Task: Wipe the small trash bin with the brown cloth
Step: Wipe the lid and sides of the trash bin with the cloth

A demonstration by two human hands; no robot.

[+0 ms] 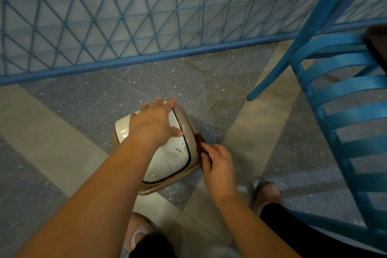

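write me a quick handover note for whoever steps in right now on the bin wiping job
Left hand: spread flat on the lid of the small trash bin, steadying it.
Right hand: pinching the brown cloth, pressed against the bin's right side.
The bin stands on the floor, near a blue chair.
Done: wiping is under way on the right side; how much is already clean cannot be told.
Left: spots still show on the white lid, so wipe that and the remaining sides.

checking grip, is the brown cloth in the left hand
No, the right hand holds the brown cloth against the bin.
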